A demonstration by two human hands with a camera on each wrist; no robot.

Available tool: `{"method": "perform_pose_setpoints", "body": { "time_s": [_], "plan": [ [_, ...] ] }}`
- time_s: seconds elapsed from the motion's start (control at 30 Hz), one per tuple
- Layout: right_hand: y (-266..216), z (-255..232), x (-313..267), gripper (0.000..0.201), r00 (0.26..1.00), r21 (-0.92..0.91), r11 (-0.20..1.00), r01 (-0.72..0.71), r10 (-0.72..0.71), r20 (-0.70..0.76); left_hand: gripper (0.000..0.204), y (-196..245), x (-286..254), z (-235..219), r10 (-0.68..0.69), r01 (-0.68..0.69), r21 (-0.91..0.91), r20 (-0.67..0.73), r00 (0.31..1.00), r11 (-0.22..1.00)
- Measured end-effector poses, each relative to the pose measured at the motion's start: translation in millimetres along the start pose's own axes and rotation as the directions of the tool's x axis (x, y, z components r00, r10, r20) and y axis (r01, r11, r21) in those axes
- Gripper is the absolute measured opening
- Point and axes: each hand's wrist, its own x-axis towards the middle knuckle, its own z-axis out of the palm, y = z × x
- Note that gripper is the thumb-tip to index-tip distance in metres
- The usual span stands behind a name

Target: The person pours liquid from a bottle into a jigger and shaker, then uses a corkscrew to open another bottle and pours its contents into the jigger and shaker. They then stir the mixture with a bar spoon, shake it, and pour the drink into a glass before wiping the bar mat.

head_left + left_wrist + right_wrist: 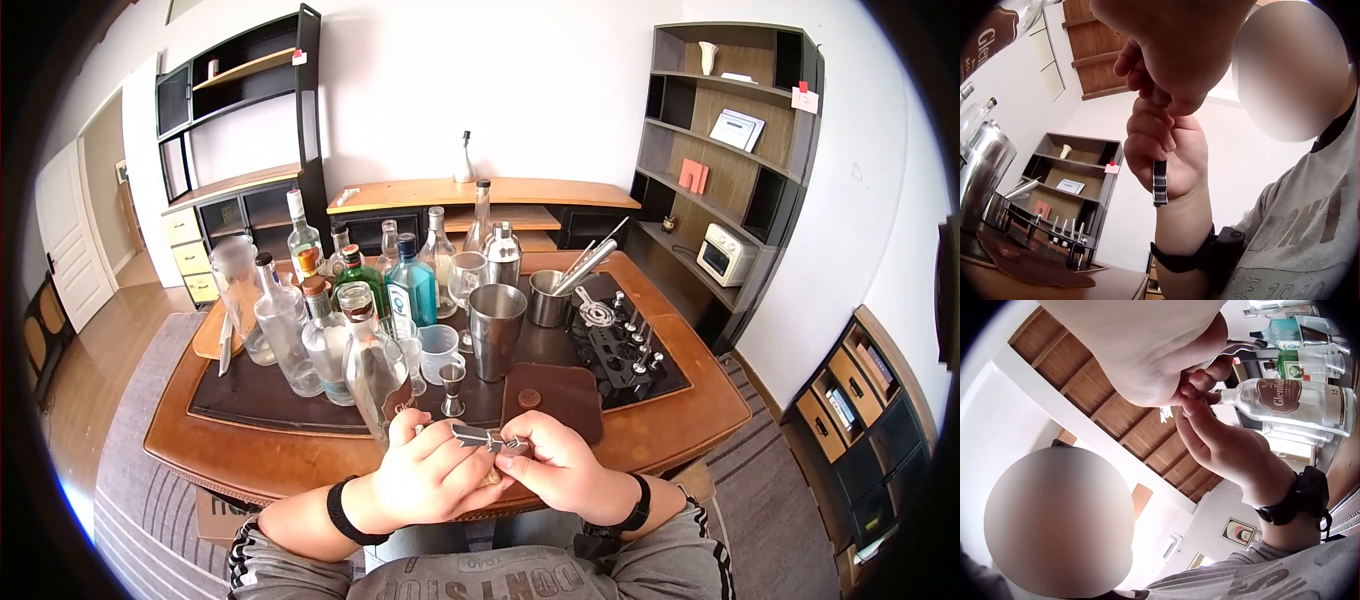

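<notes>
Close together at the table's near edge, my left hand [432, 472] and right hand [560, 468] hold a small silver-and-dark metal tool [474, 437]. The tool's dark, silver-edged end [1160, 184] sticks out below the curled fingers of my right hand [1166, 140] in the left wrist view, with my left hand [1175, 47] above. In the right wrist view a curved metal part [1242, 346] shows beside my right hand [1141, 353], and the fingertips of my left hand [1229, 447] meet it. The fingers hide the tool's middle.
Just beyond the hands stand a clear labelled bottle [372, 365], a jigger [452, 390] and a metal shaker tin [496, 335]. A brown leather piece [560, 400] lies right of them. More bottles fill the left; a black rack [622, 350] holds bar tools at right.
</notes>
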Motion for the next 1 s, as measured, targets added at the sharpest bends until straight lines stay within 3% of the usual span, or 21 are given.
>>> {"method": "perform_pose_setpoints", "body": {
  "time_s": [0.17, 0.37, 0.5, 0.6, 0.67, 0.73, 0.83, 0.87, 0.97, 1.0],
  "plan": [
    [-13, 4, -5, 0.012, 0.994, -0.168, 0.98, 0.105, -0.107, -0.003, 0.025, 0, -3, 3, 0.011, -0.015, -0.07, -0.054, 0.998, 0.997],
    [-6, 6, -14, 0.013, 0.992, -0.074, 0.989, 0.125, -0.122, 0.041, 0.025, -5, -3, -2, 0.088, -0.097, -0.165, -0.059, 0.994, 0.981],
    [-1, 4, -14, 0.018, 0.98, -0.25, 0.947, 0.2, -0.189, 0.067, 0.026, -9, -2, -3, 0.103, -0.108, -0.196, -0.037, 0.994, 0.975],
    [-4, 2, -7, 0.021, 0.961, -0.321, 0.906, 0.276, -0.259, 0.096, 0.026, -6, 2, -2, 0.006, 0.0, -0.262, 0.022, 1.0, 0.965],
    [-6, 2, -2, 0.021, 0.973, -0.347, 0.909, 0.231, -0.225, 0.057, 0.027, -4, 5, -2, -0.116, 0.147, -0.315, 0.116, 0.987, 0.938],
    [-9, 1, 4, 0.021, 0.986, -0.356, 0.92, 0.163, -0.158, 0.044, 0.029, -2, 10, -4, -0.233, 0.3, -0.349, 0.222, 0.947, 0.888],
    [-10, 0, 9, 0.021, 0.988, -0.355, 0.923, 0.146, -0.122, 0.089, 0.028, -4, 7, -5, -0.303, 0.428, -0.397, 0.341, 0.89, 0.812],
    [-10, 0, 9, 0.02, 0.99, -0.326, 0.936, 0.135, -0.112, 0.087, 0.026, -5, 8, -7, -0.275, 0.424, -0.396, 0.38, 0.883, 0.814],
    [-17, -2, 7, 0.017, 0.985, -0.357, 0.92, 0.165, -0.14, 0.096, 0.024, -6, 14, -9, -0.2, 0.308, -0.441, 0.275, 0.941, 0.843],
    [-17, -3, 7, 0.018, 0.965, -0.383, 0.886, 0.26, -0.229, 0.125, 0.025, -7, 14, -9, -0.167, 0.276, -0.46, 0.264, 0.95, 0.844]
  ]
}}
